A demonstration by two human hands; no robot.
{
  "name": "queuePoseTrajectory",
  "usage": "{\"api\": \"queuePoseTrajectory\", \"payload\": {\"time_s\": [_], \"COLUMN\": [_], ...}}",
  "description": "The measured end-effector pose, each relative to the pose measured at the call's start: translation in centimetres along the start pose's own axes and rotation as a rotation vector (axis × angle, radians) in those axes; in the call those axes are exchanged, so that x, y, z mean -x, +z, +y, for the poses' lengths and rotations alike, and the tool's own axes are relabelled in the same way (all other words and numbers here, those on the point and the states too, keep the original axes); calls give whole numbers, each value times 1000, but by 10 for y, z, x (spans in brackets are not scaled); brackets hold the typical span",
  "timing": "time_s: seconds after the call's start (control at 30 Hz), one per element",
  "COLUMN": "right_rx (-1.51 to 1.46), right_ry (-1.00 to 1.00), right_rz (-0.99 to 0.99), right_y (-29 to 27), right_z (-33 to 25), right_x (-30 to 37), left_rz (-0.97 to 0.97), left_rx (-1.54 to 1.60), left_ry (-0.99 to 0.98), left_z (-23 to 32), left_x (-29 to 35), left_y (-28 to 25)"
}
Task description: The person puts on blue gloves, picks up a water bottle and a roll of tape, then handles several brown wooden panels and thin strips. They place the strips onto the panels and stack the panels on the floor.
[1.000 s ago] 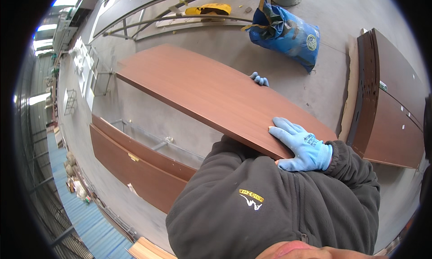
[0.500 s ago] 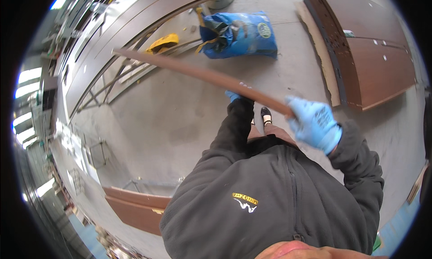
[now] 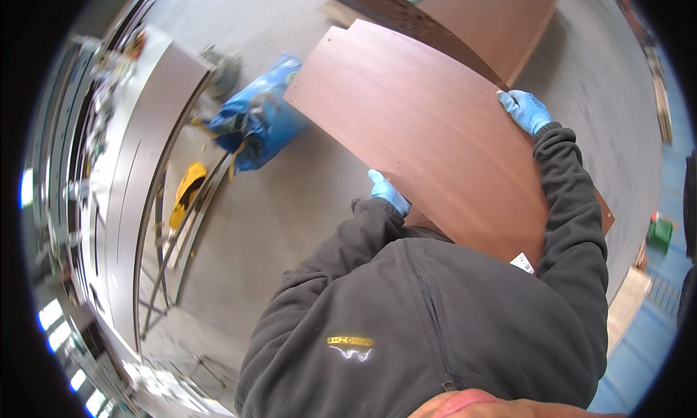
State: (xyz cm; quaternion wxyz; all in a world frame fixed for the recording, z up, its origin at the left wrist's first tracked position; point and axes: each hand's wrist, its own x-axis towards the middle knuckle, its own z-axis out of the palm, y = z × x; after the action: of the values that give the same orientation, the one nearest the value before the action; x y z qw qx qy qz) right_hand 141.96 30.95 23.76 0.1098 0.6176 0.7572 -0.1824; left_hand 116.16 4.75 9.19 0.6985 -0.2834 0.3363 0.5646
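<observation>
I hold a large reddish-brown wooden panel (image 3: 428, 135) flat in front of my chest, its broad face toward the camera. My left hand (image 3: 387, 191), in a blue glove, grips the panel's near left edge. My right hand (image 3: 526, 110), also in a blue glove, grips its right edge with the arm stretched forward. A small white label (image 3: 521, 262) sits at the panel's lower corner by my right sleeve. Both forearms wear dark grey fleece sleeves.
More brown panels (image 3: 479, 19) lie stacked on the concrete floor beyond the held one. A blue sack (image 3: 258, 120) lies at left, near a yellow object (image 3: 185, 189) and a metal rail frame (image 3: 163, 244). A long grey panel (image 3: 145, 149) stands along the left.
My view has swung round to the right. The panel, seen edge-on half a second ago, now shows its broad face, and my right hand has shifted from the near end to the far right edge.
</observation>
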Motion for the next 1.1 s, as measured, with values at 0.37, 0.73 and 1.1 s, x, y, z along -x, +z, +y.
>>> {"api": "queuePoseTrajectory", "payload": {"time_s": [0.37, 0.73, 1.1], "right_rx": [-171, -214, -373], "right_ry": [352, 387, 689], "right_rz": [-37, 80, 259], "right_y": [57, -14, -38], "right_z": [314, 477, 667], "right_x": [74, 26, 77], "left_rz": [171, -1199, -27], "left_rx": [-1057, -2343, -1540], "left_ry": [-133, 1112, -65], "left_z": [-138, -298, -315], "left_x": [-121, -290, -484], "left_y": [91, 368, 434]}}
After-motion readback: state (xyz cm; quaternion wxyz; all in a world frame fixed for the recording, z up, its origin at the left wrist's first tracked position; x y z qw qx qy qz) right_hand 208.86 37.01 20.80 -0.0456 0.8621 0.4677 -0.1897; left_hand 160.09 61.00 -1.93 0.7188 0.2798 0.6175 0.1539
